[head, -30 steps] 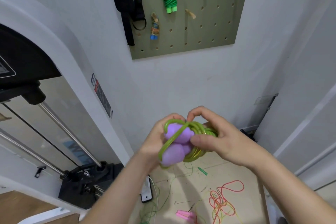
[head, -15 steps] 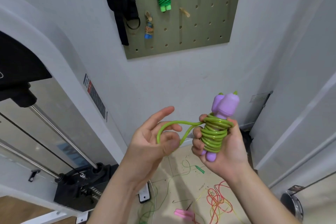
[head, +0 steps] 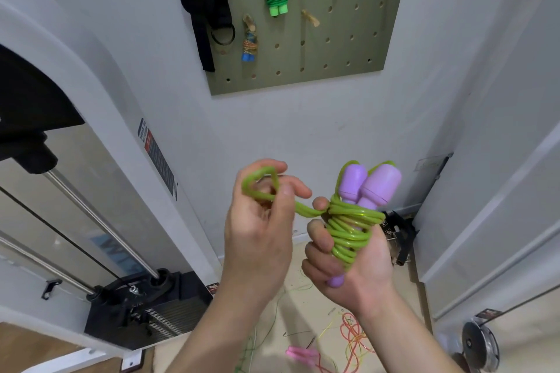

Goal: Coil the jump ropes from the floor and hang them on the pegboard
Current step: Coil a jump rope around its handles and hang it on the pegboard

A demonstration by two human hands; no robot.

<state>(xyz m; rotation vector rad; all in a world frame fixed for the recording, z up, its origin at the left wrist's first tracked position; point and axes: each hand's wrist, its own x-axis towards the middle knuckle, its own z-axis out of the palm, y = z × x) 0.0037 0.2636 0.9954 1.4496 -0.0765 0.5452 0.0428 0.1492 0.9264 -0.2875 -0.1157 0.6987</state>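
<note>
Mid-frame, well below the pegboard (head: 333,48): jump rope (head: 348,227), glossy lime-green cord wound tight round two purple handles (head: 372,188) whose tops stick up. Right hand (head: 363,269) fingers clenched round the bundle. Left hand (head: 260,236) pinches the free cord loop (head: 260,188) between thumb and forefinger, just beside the bundle. Handle lower ends mostly buried in the palm; one purple tip shows. On the floor (head: 315,306), pink handles (head: 300,353) and red cord (head: 354,333) are partly blocked by forearms and cut off at the bottom edge.
</note>
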